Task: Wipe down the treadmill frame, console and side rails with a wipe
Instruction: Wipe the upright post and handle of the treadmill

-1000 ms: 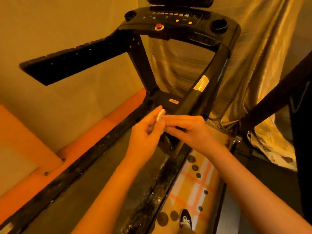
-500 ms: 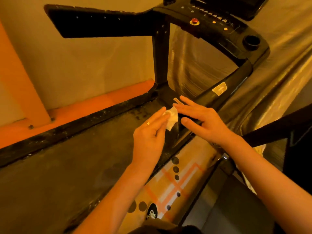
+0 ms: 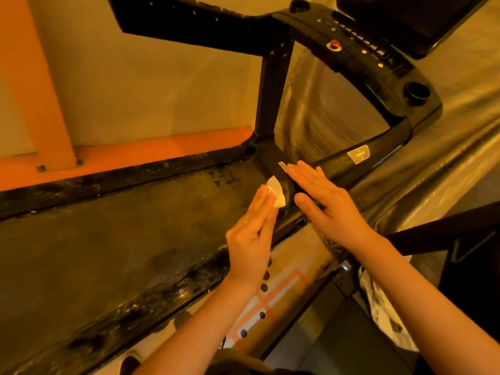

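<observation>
Left hand [image 3: 250, 236]: fingers straight, thumb hidden, pressing the folded wipe [image 3: 276, 191] onto the frame at the foot of the slanted upright [image 3: 392, 142], centre frame. Right hand [image 3: 328, 204]: flat, empty, laid on that upright, probably bracing. Console [image 3: 365, 47], upper right, well apart.

Patterned floor [image 3: 297, 261] (dotted), treadmill [image 3: 108, 253] on it

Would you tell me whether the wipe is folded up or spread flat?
Folded up: the wipe shows as a small wad at the left hand's straight fingers, against the frame.
</observation>
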Available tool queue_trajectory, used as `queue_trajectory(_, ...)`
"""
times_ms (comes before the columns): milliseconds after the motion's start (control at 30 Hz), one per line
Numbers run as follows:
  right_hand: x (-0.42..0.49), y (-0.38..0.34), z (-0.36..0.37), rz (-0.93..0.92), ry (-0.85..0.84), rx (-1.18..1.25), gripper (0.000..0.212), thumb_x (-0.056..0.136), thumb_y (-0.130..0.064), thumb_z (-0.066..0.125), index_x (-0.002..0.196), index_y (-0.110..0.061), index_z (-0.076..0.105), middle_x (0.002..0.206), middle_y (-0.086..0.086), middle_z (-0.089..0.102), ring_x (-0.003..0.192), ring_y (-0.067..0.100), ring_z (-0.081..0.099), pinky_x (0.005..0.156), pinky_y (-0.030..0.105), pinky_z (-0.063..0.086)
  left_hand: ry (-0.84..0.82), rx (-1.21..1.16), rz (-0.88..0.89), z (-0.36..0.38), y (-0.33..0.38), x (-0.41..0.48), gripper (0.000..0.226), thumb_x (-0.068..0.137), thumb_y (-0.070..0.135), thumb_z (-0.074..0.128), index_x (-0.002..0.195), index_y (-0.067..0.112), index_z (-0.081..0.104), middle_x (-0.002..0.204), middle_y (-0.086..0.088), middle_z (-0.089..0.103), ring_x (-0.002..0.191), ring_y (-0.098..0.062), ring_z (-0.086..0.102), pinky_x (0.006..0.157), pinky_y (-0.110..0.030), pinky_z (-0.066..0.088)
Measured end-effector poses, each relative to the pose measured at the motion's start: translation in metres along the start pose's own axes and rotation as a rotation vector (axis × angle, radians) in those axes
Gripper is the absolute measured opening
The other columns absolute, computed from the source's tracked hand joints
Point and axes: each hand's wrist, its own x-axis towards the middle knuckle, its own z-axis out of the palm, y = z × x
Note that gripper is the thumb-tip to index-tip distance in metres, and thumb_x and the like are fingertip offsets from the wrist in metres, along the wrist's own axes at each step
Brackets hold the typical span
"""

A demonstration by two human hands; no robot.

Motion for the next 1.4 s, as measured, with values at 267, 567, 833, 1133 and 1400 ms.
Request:
queue_trajectory(267,-0.002,0.000,0.004,-0.009,0.028,0.009,0.050,0.103,-0.022,0.051,0.151,-0.017,0.038,0.156,-0.007,0.038,0.150,0.010,0.024,0.125,0.031,0.013,-0.080,-0.011,-0.100,0.003,-0.001,-0.017,0.050,0.107,0.027,0.044,0.152,0.009,0.032,0.158,-0.010,0.036,0.142,-0.025,0.044,0.108,-0.037,0.047)
queue_trajectory(567,-0.003,0.001,0.005,-0.014,0.042,0.022,0.048,0.105,-0.030,0.047,0.150,-0.016,0.039,0.155,-0.007,0.039,0.150,0.011,0.025,0.125,0.032,0.014,-0.255,-0.055,-0.198,0.019,0.022,-0.017,0.075,0.104,0.037,0.034,0.157,0.026,-0.018,0.167,0.000,-0.018,0.156,-0.018,-0.002,0.125,-0.027,0.012)
queue_trajectory(833,0.001,0.000,-0.006,-0.065,-0.066,-0.074,0.054,0.103,-0.037,0.046,0.152,-0.018,0.035,0.159,-0.002,0.036,0.150,0.013,0.024,0.125,0.042,0.017,-0.272,-0.092,-0.321,0.022,0.019,-0.032,0.081,0.101,0.054,0.027,0.156,0.023,-0.024,0.166,0.004,-0.023,0.155,-0.012,-0.006,0.119,-0.012,0.008)
queue_trajectory(1133,0.068,-0.001,-0.048,-0.153,-0.727,-0.443,0.083,0.087,-0.079,0.044,0.155,-0.047,0.009,0.160,-0.014,0.027,0.147,0.008,0.027,0.113,0.035,0.038,-0.277,-0.058,-0.372,0.027,0.015,-0.039,0.076,0.106,0.038,0.031,0.156,0.013,-0.021,0.166,0.004,-0.024,0.154,-0.006,-0.009,0.125,-0.052,0.013)
queue_trajectory(1400,0.067,-0.009,-0.047,-0.166,-0.745,-0.466,0.088,0.084,-0.068,0.057,0.155,-0.037,0.016,0.158,-0.007,0.028,0.148,0.011,0.021,0.121,0.041,0.023,-0.302,-0.032,-0.380,0.025,0.001,-0.040,0.082,0.106,0.038,0.039,0.156,0.024,-0.025,0.165,0.009,-0.025,0.155,-0.011,-0.006,0.122,-0.058,0.020)
